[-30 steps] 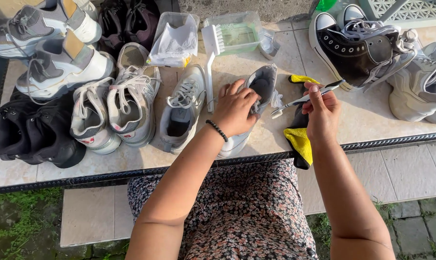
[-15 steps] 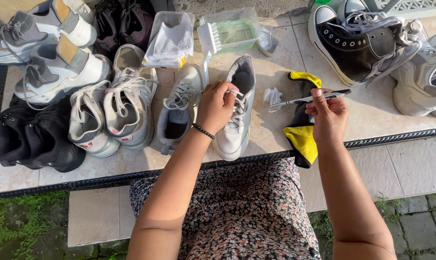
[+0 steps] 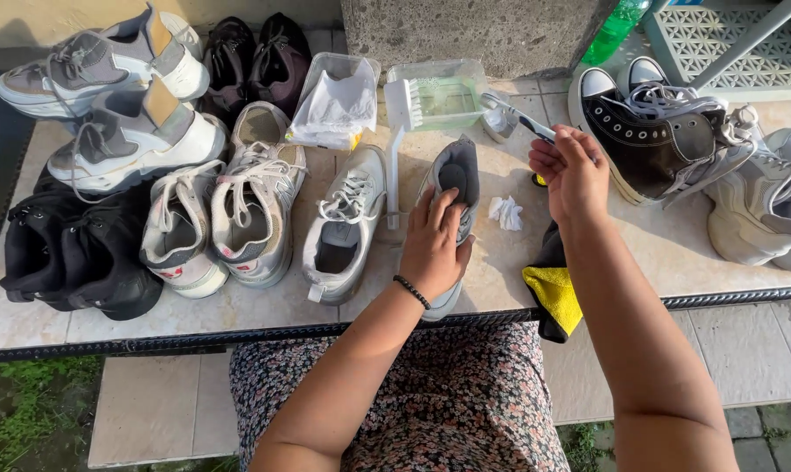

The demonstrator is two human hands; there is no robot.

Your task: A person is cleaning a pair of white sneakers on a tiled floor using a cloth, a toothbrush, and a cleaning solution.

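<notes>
Crowded tabletop (image 3: 675,253): left hand (image 3: 432,245) on grey sneaker (image 3: 455,179) near front edge

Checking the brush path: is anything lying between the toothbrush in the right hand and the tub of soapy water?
Nothing visible does. The toothbrush in the right hand already reaches the tub rim; the white scrub brush lies left of that path.

Sunlit stone table (image 3: 693,253) (paved floor (image 3: 150,411) below)

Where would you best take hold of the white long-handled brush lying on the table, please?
Grip the white brush by its straight handle, probably from above: the handle lies flat in the gap between the grey sneaker and the shoe under the left hand, while the bristled head rests against the clear tub.
</notes>
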